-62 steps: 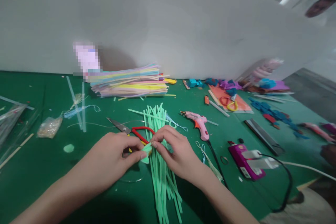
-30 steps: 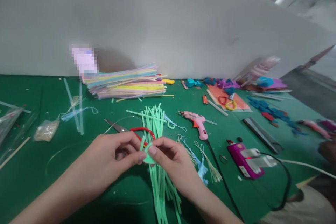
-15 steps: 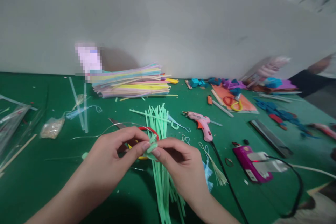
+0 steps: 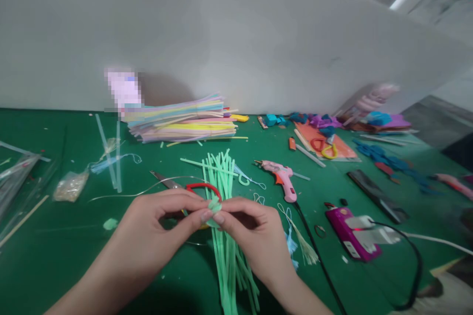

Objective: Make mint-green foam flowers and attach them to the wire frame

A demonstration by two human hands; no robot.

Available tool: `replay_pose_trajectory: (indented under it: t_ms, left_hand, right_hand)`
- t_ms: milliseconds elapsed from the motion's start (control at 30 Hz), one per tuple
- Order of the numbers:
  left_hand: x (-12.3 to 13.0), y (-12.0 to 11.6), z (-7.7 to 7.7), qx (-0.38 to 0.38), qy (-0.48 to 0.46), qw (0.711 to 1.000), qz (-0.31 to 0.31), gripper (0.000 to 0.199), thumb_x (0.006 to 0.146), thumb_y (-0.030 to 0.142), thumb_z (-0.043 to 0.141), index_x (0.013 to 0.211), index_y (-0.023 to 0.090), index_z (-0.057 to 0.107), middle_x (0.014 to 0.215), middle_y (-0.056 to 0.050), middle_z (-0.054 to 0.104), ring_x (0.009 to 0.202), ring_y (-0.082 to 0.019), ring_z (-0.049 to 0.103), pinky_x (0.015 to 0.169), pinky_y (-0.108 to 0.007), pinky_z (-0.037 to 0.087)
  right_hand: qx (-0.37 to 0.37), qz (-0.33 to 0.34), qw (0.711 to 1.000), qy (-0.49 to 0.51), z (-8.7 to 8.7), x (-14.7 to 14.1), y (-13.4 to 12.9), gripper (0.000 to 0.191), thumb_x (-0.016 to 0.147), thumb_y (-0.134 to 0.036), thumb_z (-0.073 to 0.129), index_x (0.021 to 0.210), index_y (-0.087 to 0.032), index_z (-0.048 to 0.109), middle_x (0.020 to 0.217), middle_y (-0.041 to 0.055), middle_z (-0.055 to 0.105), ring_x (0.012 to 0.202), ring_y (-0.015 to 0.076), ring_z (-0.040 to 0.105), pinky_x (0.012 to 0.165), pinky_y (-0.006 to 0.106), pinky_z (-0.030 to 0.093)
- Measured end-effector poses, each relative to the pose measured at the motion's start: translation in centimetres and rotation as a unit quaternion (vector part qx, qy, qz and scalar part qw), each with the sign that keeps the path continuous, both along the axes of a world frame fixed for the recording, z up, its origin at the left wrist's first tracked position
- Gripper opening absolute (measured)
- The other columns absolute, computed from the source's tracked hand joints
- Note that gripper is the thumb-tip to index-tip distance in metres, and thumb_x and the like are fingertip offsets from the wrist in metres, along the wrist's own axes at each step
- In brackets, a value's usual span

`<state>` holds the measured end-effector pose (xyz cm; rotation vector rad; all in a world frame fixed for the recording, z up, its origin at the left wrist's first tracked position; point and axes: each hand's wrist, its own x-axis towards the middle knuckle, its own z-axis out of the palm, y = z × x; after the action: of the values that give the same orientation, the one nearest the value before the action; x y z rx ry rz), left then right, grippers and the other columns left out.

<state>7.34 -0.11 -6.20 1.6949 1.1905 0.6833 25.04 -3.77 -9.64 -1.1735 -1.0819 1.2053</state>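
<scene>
Between my fingertips is a small light green folded piece [image 4: 214, 204], near the centre of the view. My left hand [image 4: 162, 229] pinches it from the left, thumb against forefinger. From the right, my right hand [image 4: 251, 229] pinches the same piece, so the two thumbs nearly touch. A thin clear strand [image 4: 148, 188] curves leftward from near the piece. Beneath my hands lies a bundle of light green strips [image 4: 229, 261]. Scissors with red and yellow handles [image 4: 201, 186] lie partly hidden behind my fingers.
Bundled pastel strips [image 4: 185, 120] lie by the wall. On the right are a pink glue gun [image 4: 283, 177], a purple power strip [image 4: 342, 231] with a cable, and yellow-handled scissors [image 4: 334, 150]. A bead bag [image 4: 71, 186] and a small green piece [image 4: 110, 224] lie on the left.
The view has shifted slightly. Both hands still pinch the piece, which has turned a little more upright. The small green piece at the left is now uncovered. The person's arm at far right is out of view.
</scene>
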Motion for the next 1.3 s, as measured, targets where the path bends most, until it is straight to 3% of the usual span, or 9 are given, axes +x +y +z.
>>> replay_pose_trajectory:
  t_ms: [267, 467, 633, 767, 933, 1300]
  left_hand:
    - [-0.1, 0.4, -0.1, -0.030, -0.004, 0.998, 0.062, 0.024, 0.079, 0.048, 0.071, 0.088, 0.026, 0.077, 0.089, -0.001, 0.078, 0.082, -0.021, 0.072, 0.071, -0.027, 0.058]
    - [0.2, 0.2, 0.0, 0.038, -0.009, 0.999, 0.021, 0.018, 0.083, 0.039, 0.065, 0.079, 0.027, 0.077, 0.087, -0.001, 0.077, 0.084, -0.019, 0.071, 0.074, -0.026, 0.057]
    - [0.0, -0.3, -0.2, 0.071, 0.002, 0.997, 0.021, 0.015, 0.083, 0.032, 0.065, 0.078, 0.027, 0.078, 0.091, -0.003, 0.078, 0.092, -0.021, 0.072, 0.070, -0.023, 0.059]
    - [-0.1, -0.2, -0.2, 0.057, -0.013, 0.998, 0.024, 0.013, 0.080, 0.032, 0.068, 0.081, 0.027, 0.080, 0.090, -0.003, 0.079, 0.095, -0.022, 0.073, 0.072, -0.023, 0.060]
    - [0.0, 0.3, -0.2, -0.015, -0.049, 0.998, 0.041, 0.015, 0.081, 0.038, 0.070, 0.084, 0.025, 0.077, 0.090, -0.001, 0.078, 0.079, -0.016, 0.074, 0.069, -0.020, 0.061]
    - [0.0, -0.2, -0.4, 0.069, -0.017, 0.997, 0.038, 0.011, 0.080, 0.030, 0.068, 0.081, 0.026, 0.078, 0.086, -0.002, 0.078, 0.091, -0.020, 0.074, 0.070, -0.021, 0.061]
  right_hand:
    - [0.012, 0.014, 0.999, 0.035, -0.1, -0.1, 0.0, 0.011, 0.072, -0.022, 0.082, 0.080, -0.028, 0.080, 0.080, -0.0005, 0.077, 0.071, 0.0127, 0.070, 0.065, 0.023, 0.059]
    - [0.016, 0.020, 0.998, 0.051, -0.8, -0.5, 0.0, 0.017, 0.071, -0.017, 0.083, 0.081, -0.031, 0.080, 0.080, -0.0025, 0.077, 0.072, 0.0104, 0.070, 0.068, 0.020, 0.058]
    - [0.015, 0.024, 0.998, 0.049, -1.0, -0.6, -0.2, 0.018, 0.071, -0.016, 0.083, 0.081, -0.031, 0.080, 0.082, -0.0022, 0.078, 0.075, 0.0105, 0.070, 0.070, 0.020, 0.057]
    - [0.030, 0.022, 0.999, 0.039, -0.9, -0.6, -0.1, 0.017, 0.073, -0.016, 0.082, 0.082, -0.030, 0.081, 0.082, -0.0019, 0.078, 0.076, 0.0099, 0.071, 0.071, 0.019, 0.057]
    - [0.029, 0.018, 0.998, 0.044, -0.9, -0.4, 0.0, 0.015, 0.073, -0.017, 0.082, 0.082, -0.030, 0.080, 0.081, -0.0022, 0.078, 0.073, 0.0088, 0.070, 0.067, 0.017, 0.057]
    - [0.009, 0.023, 0.998, 0.058, -1.3, -0.7, -0.1, 0.016, 0.072, -0.016, 0.082, 0.080, -0.029, 0.079, 0.081, -0.0018, 0.077, 0.075, 0.0104, 0.070, 0.069, 0.021, 0.057]
